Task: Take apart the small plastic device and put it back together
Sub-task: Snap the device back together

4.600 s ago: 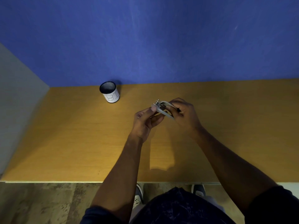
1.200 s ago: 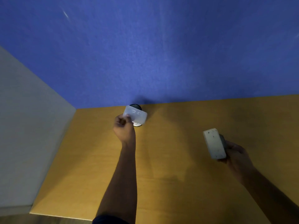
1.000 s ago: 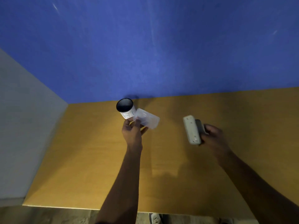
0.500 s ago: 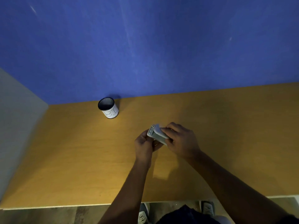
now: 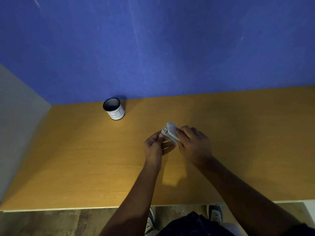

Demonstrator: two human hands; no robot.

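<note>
Seeing left hand [image 5: 154,147] and right hand [image 5: 194,144] both gripping small grey plastic device [image 5: 170,132], holding it above wooden table [image 5: 76,159], right of and nearer than labelled cup [image 5: 114,109].

The device [image 5: 169,132] is a small, pale grey plastic block with rounded corners. It is held tilted above the table, its long axis running from 11 o'clock down to 5 o'clock. The narrow end at 11 o'clock is bare and shows small round marks. Its 5 o'clock end is hidden under fingers.
</note>
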